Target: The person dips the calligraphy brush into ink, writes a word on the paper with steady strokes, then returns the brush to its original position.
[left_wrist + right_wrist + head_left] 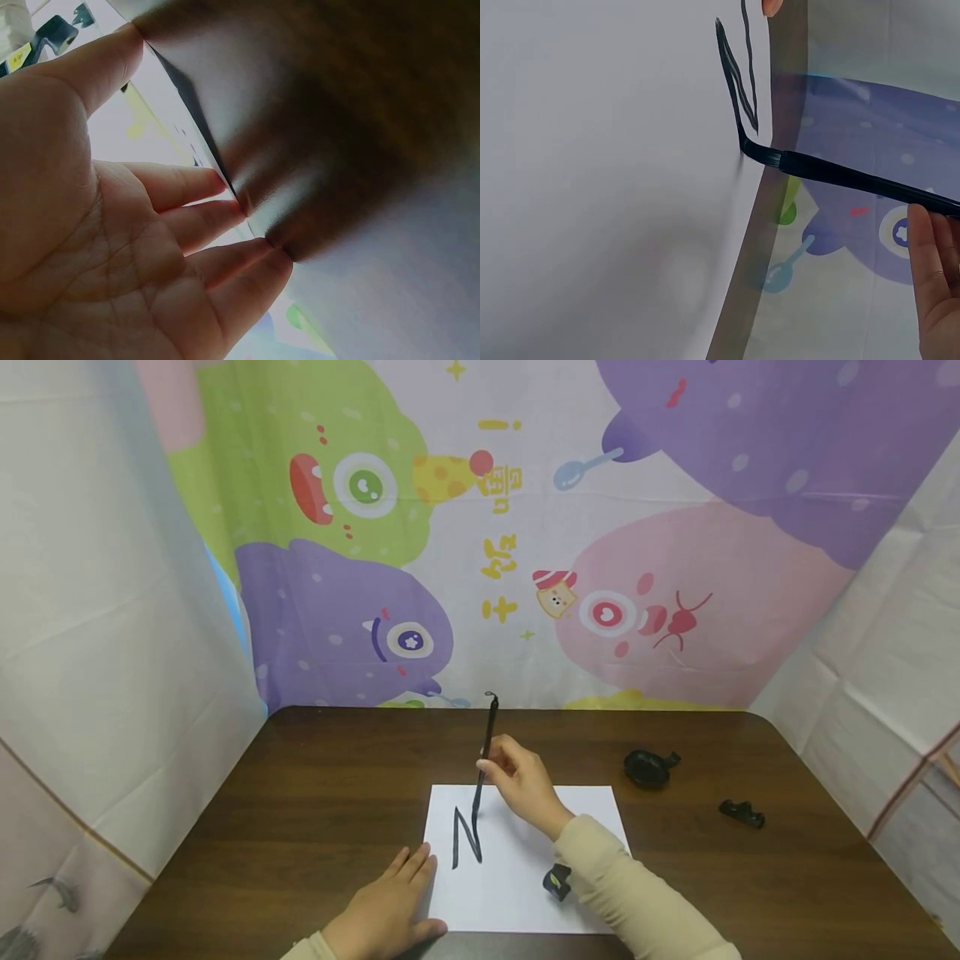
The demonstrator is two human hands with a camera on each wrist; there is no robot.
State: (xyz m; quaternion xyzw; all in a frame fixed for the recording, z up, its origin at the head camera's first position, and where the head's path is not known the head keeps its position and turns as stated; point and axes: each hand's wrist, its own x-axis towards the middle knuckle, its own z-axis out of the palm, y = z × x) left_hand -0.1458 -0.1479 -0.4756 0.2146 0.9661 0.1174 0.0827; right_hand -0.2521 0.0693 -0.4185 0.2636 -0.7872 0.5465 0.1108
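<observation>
In the head view my right hand pinches a black writing brush by its handle, holding it nearly upright. The bristles touch a white sheet of paper, at the top of a stroke. Black strokes shaped like an N stand on the sheet's left part. The right wrist view shows the brush's bent, inked bristles on the paper. My left hand lies flat with straight fingers, its fingertips on the paper's left edge; the left wrist view shows its palm.
A small black object with a yellow-green mark sits on the paper, partly behind the right sleeve. On the brown table, to the right, stand a round black dish and a black brush rest. A cartoon curtain hangs behind.
</observation>
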